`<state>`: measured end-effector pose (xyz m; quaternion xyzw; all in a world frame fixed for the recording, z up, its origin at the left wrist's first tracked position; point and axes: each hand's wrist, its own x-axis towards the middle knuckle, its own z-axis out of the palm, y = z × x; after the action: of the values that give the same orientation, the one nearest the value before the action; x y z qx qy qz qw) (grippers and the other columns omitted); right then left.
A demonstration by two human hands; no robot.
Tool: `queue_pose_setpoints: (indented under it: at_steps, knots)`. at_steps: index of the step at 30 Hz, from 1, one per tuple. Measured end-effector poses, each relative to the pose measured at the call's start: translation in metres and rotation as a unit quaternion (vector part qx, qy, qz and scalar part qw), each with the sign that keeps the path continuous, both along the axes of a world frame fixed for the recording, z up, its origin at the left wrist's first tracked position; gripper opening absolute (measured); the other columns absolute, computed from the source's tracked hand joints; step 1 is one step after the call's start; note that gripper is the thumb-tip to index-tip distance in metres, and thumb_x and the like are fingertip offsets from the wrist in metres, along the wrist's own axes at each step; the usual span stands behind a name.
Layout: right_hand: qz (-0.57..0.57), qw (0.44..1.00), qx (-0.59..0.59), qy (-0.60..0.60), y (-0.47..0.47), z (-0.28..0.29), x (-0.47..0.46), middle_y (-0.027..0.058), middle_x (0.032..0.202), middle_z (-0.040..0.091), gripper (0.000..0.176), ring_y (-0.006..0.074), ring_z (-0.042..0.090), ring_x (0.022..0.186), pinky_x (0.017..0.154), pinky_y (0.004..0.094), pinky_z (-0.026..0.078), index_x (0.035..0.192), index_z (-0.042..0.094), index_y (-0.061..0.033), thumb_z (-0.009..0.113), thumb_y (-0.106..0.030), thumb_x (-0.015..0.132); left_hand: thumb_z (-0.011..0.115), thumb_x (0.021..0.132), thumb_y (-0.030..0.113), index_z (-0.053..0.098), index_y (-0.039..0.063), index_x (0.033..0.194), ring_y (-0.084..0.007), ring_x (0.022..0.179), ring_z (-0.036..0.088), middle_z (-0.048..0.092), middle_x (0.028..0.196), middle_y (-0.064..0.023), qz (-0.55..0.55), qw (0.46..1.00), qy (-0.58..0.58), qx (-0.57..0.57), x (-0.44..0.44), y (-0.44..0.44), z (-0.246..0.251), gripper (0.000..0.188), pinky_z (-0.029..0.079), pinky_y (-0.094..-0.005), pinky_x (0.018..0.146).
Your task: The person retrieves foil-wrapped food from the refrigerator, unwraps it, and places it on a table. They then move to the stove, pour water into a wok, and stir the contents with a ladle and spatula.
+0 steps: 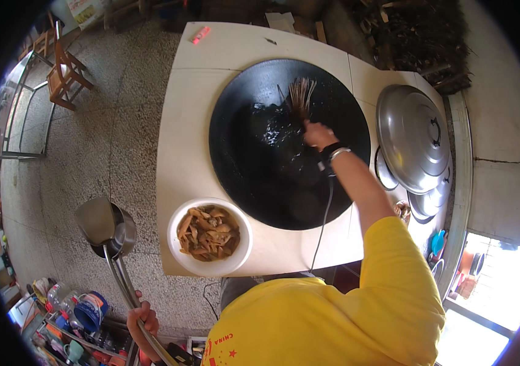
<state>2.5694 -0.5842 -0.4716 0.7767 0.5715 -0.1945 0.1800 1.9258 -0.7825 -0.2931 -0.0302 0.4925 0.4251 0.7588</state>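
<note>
With my right hand (320, 135) I grip a bundled-twig wok brush (301, 96), its bristles splayed toward the far side of a large black wok (278, 192). Water glistens in the wok's middle, near the brush. Off to the left, clear of the counter, my left hand (143, 320) holds the long handles of a metal wok spatula (97, 222) and a metal ladle (125, 231) together. Their heads point away from me, the spatula overlapping the ladle. Between my hands, at the counter's near-left corner, a white bowl (173, 238) holds cooked brown slices in sauce.
Large metal lids (406, 132) lean along the counter's right side. A red packet (201, 35) lies at the far-left corner of the pale counter (186, 114). A cable (326, 219) crosses the near edge. Left are a wooden chair (65, 80) and a shelf with a blue bucket (90, 312).
</note>
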Motion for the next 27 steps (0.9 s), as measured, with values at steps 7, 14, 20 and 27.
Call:
queue_pose_setpoints:
  at_steps: [7, 14, 20, 27]
  knots:
    - [0.186, 0.967, -0.054, -0.164, -0.06, 0.103, 0.133, 0.0141, 0.087, 0.067, 0.039, 0.0354, 0.066, 0.081, 0.067, 0.0451, 0.053, 0.126, 0.053, -0.0134, 0.046, -0.013, 0.088, 0.05, 0.088, 0.012, 0.04, 0.003, 0.123, -0.006, 0.042, 0.033, 0.036, 0.063, 0.001, 0.026, 1.0, -0.005, 0.002, 0.034, 0.012, -0.005, 0.037, 0.031, -0.0203, 0.031]
    - [0.03, 0.932, -0.327, 0.154, -0.163, 0.154, 0.039, 0.0137, 0.086, 0.062, 0.043, 0.0235, 0.062, 0.076, 0.062, 0.0383, 0.052, 0.138, 0.044, -0.0149, 0.038, -0.024, 0.096, 0.049, 0.089, 0.011, 0.037, 0.0, 0.127, -0.0058, 0.042, 0.036, 0.039, 0.067, -0.0012, -0.044, 0.99, -0.109, 0.072, 0.046, 0.015, -0.01, 0.04, 0.034, -0.02, 0.031]
    - [-0.078, 0.832, -0.367, 0.408, -0.102, 0.097, -0.118, 0.0029, 0.058, 0.052, 0.06, 0.0111, 0.044, 0.038, 0.036, 0.021, 0.038, 0.149, 0.024, -0.0192, 0.045, -0.032, 0.095, 0.052, 0.087, 0.013, 0.039, 0.001, 0.123, -0.0044, 0.04, 0.033, 0.037, 0.063, 0.0013, -0.02, 0.996, -0.022, 0.079, 0.028, -0.002, -0.003, 0.041, 0.029, -0.0186, 0.03]
    - [-0.147, 0.953, -0.086, 0.252, 0.006, 0.004, -0.075, 0.0136, 0.07, 0.064, 0.034, 0.023, 0.061, 0.048, 0.04, 0.0328, 0.05, 0.114, 0.057, -0.0024, 0.05, -0.009, 0.081, 0.049, 0.09, 0.014, 0.039, 0.001, 0.125, -0.0039, 0.042, 0.034, 0.037, 0.064, 0.0016, 0.0, 0.998, -0.007, 0.064, 0.007, -0.011, 0.001, 0.038, 0.03, -0.0178, 0.031]
